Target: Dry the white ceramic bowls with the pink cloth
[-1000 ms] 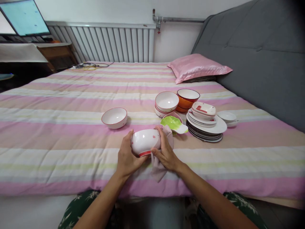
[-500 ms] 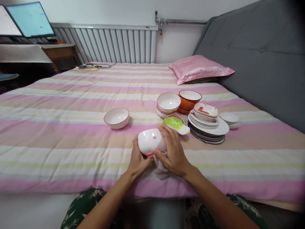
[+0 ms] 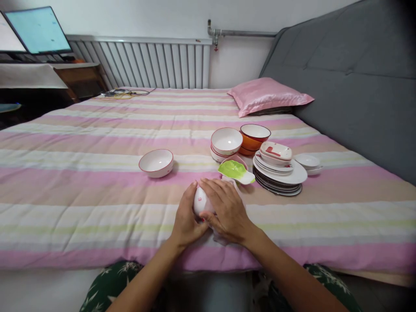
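Observation:
Between my hands, over the front part of the bed, is a white bowl with a small red mark, tilted on its side and mostly covered by fingers. My left hand is closed round its left side. My right hand presses a pale, thin cloth against the bowl's right side. Just beyond the right hand lies a green and white leaf-shaped dish, partly over a pink bowl. Off to the left, a white bowl with a red rim sits alone.
Behind the leaf dish stand stacked red-rimmed bowls and orange bowls. On the right are a pile of plates, topped by a rectangular dish, and small white dishes. A pink pillow lies by the grey headboard.
My right hand has moved up and over the bowl with the cloth, covering more of it. The bowl has turned in my hands. The whole view has shifted slightly.

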Action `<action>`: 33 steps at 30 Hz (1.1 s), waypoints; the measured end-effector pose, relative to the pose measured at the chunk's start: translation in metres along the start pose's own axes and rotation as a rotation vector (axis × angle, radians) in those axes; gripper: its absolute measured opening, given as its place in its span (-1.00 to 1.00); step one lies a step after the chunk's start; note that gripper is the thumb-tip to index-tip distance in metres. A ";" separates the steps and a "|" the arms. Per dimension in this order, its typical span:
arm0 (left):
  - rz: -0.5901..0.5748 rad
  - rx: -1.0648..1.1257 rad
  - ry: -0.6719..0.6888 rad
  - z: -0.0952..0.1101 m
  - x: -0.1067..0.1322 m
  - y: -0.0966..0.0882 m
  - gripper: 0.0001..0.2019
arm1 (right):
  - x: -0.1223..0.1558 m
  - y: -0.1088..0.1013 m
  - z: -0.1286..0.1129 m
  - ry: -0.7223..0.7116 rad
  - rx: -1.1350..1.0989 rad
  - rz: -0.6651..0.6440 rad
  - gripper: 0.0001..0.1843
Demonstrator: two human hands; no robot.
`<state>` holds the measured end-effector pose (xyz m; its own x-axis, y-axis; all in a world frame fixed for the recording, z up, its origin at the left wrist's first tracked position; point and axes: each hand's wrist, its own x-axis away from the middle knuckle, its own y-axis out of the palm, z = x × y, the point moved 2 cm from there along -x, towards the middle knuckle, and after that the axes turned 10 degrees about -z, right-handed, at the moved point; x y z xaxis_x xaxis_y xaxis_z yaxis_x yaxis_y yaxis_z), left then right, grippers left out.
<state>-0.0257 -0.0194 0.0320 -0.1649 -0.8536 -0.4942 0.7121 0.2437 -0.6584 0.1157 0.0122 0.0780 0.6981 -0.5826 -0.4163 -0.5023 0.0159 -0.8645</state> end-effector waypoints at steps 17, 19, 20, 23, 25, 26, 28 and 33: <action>-0.023 0.047 -0.084 -0.003 -0.004 -0.004 -0.20 | 0.005 0.006 0.024 0.026 -0.234 0.070 -0.43; -0.025 0.056 -0.092 -0.004 -0.004 -0.005 -0.19 | 0.006 0.007 0.026 0.043 -0.264 0.077 -0.43; -0.025 0.060 -0.099 -0.004 -0.004 -0.005 -0.19 | 0.007 0.008 0.027 0.053 -0.279 0.079 -0.43; -0.028 0.072 -0.122 -0.006 -0.004 -0.005 -0.19 | 0.009 0.011 0.030 0.080 -0.331 0.084 -0.40; -0.031 0.080 -0.129 -0.007 -0.004 -0.006 -0.18 | 0.011 0.012 0.032 0.100 -0.362 0.086 -0.36; -0.032 0.083 -0.130 -0.007 -0.004 -0.006 -0.17 | 0.011 0.013 0.033 0.109 -0.374 0.086 -0.34; -0.034 0.084 -0.132 -0.007 -0.004 -0.006 -0.17 | 0.013 0.014 0.033 0.117 -0.393 0.087 -0.31; -0.037 0.079 -0.127 -0.008 -0.003 -0.007 -0.16 | 0.016 0.013 0.031 0.108 -0.492 0.150 -0.36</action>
<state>-0.0356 -0.0155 0.0339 -0.1079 -0.9141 -0.3908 0.7595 0.1779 -0.6257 0.1356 0.0281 0.0514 0.5566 -0.6839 -0.4717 -0.7910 -0.2628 -0.5525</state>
